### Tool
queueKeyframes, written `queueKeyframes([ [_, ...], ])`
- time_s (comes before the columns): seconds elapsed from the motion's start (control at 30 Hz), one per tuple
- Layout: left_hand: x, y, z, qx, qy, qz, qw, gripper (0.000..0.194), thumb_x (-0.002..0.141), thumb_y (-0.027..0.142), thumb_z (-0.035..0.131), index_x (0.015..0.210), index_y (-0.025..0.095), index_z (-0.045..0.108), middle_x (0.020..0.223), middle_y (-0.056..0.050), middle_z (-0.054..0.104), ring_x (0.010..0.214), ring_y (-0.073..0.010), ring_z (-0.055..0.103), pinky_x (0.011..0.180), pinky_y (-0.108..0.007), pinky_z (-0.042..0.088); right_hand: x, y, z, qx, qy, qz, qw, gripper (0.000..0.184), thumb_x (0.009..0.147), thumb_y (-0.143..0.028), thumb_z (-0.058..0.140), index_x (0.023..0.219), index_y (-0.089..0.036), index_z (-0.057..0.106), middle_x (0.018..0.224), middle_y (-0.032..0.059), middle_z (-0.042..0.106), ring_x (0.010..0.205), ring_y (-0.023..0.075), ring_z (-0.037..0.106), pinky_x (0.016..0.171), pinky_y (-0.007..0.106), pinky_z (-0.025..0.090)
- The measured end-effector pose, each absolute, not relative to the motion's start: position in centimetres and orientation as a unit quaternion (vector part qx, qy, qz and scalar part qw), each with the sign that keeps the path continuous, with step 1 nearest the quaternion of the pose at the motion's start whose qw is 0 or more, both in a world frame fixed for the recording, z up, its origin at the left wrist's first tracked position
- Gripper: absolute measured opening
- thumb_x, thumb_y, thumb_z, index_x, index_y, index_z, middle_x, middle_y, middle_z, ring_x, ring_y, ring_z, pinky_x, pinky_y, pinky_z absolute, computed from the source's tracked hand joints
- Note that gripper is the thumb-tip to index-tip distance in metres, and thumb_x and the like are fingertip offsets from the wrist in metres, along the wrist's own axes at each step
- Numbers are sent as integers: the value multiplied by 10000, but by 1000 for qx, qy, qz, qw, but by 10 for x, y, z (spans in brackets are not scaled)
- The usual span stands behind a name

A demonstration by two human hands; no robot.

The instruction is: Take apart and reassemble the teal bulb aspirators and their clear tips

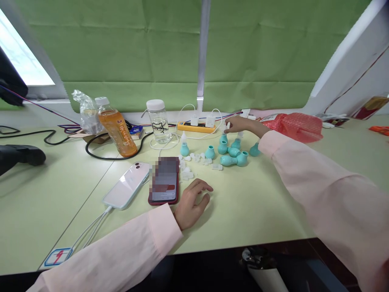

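Note:
My left hand point(192, 204) rests on the pale green table point(258, 202), fingers loosely curled and apart, holding nothing, just right of a red-cased phone point(164, 181). My right hand point(240, 124) reaches far out and pinches a small white piece above a teal rubber bulb point(224, 139). Several more teal bulbs point(234, 156) lie below that hand. Small clear plastic tips point(194, 160) are scattered between the bulbs and the phone. One bulb with a white nozzle point(184, 146) stands upright to the left.
A white phone point(127, 184) on a charging cable lies left of the red one. Behind stand an orange drink bottle point(117, 127), a clear cup with white lid point(158, 120), a yellow power strip point(197, 127) and a red plastic bag point(293, 125). Black cables loop at left.

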State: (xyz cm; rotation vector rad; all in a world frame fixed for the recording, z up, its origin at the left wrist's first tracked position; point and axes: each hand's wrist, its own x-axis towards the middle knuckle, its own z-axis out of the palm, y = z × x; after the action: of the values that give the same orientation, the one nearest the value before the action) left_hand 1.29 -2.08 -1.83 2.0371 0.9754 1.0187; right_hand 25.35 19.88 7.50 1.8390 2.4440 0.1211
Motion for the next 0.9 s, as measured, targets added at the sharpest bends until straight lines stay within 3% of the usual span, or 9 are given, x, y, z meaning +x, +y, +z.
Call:
queueKeyframes([
  [0.17, 13, -20, -19, 782, 376, 379, 322, 190, 739, 67, 418, 843, 169, 541, 862, -45, 519, 819, -158, 486, 735, -291, 405, 241, 188, 80, 604, 794, 50, 50, 429, 687, -383, 537, 1031, -126, 528, 997, 119, 575, 815, 221, 541, 580, 257, 375],
  [0.4, 13, -21, -17, 788, 378, 369, 317, 182, 740, 67, 414, 836, 164, 534, 854, -49, 523, 807, -157, 490, 729, -289, 407, 243, 189, 78, 628, 772, 95, 19, 448, 707, -414, 495, 1047, -124, 523, 1030, 146, 554, 906, 282, 507, 674, 344, 381],
  [0.53, 13, -22, -18, 807, 357, 365, 295, 181, 745, 74, 403, 848, 159, 525, 856, -56, 528, 816, -155, 497, 736, -288, 410, 227, 169, 80, 578, 783, 199, -115, 390, 776, -317, 409, 1087, -92, 476, 1047, 182, 517, 985, 325, 434, 765, 444, 326],
  [0.67, 14, -25, -18, 836, 331, 346, 267, 173, 756, 90, 388, 853, 143, 521, 837, -69, 547, 811, -161, 510, 725, -285, 417, 191, 118, 62, 398, 874, 200, -192, 295, 799, -259, 390, 1019, -103, 509, 985, 138, 524, 955, 239, 445, 789, 348, 354],
  [0.77, 15, -26, -19, 844, 327, 343, 249, 167, 763, 102, 379, 838, 138, 524, 806, -71, 559, 795, -163, 520, 710, -282, 424, 165, 76, 31, 307, 937, 105, -127, 259, 796, -306, 424, 957, -136, 534, 891, 103, 528, 835, 201, 487, 679, 299, 406],
  [0.9, 15, -27, -21, 850, 319, 353, 226, 160, 762, 112, 378, 815, 150, 524, 784, -61, 568, 784, -160, 532, 695, -275, 434, 147, 49, -9, 338, 934, 54, -102, 265, 830, -306, 378, 990, -134, 501, 930, 117, 486, 840, 200, 477, 624, 288, 416],
])
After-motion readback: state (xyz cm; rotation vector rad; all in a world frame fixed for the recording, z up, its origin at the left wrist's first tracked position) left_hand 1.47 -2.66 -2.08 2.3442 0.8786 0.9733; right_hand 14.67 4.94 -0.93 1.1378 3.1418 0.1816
